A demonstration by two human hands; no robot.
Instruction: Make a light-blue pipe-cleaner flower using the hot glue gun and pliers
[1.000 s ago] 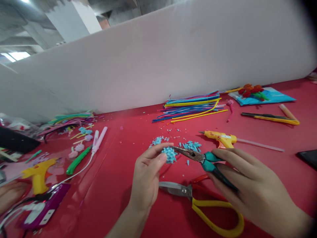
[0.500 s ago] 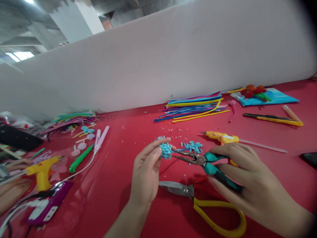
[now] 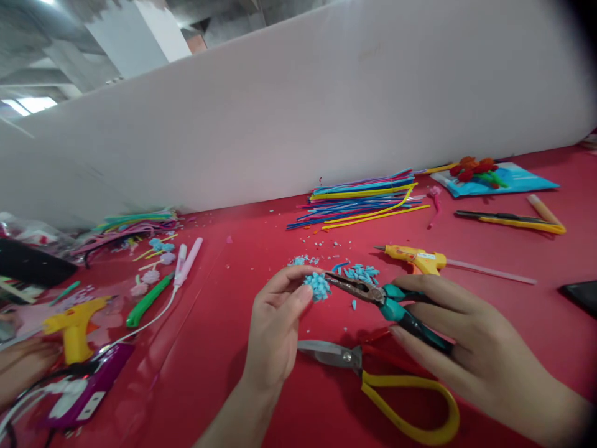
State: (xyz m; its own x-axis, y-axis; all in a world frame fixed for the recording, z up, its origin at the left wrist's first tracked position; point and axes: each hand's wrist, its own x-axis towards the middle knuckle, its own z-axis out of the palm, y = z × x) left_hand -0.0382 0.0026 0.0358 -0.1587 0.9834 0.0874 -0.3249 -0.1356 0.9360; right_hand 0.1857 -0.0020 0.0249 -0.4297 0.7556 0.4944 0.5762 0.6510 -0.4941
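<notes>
Between the thumb and fingers of my left hand (image 3: 277, 323) is a fluffy light-blue ball (image 3: 318, 286) made of short pipe-cleaner pieces. My right hand (image 3: 471, 330) grips the teal-and-black handles of long-nose pliers (image 3: 368, 291). The tips of the pliers meet the right side of the ball; whether they pinch a piece, I cannot make out. Just behind them lies a pile of cut light-blue pieces (image 3: 362, 272), with finer blue scraps (image 3: 302, 260) to its left. Scissors (image 3: 347, 357) with red and yellow handles rest below my hands, blades pointing left.
Bundled pipe cleaners (image 3: 359, 198) lie by the white partition (image 3: 261, 112). A yellow glue gun (image 3: 415, 256) is behind my right hand. At left are another glue gun (image 3: 77, 326), a purple power strip (image 3: 93, 389), a green knife (image 3: 149, 300) and another person's hand (image 3: 28, 367).
The pliers have narrowed, and their tips have risen to the ball's upper right. The ball has turned slightly in my left fingers. At left, the other person's hand has shifted.
</notes>
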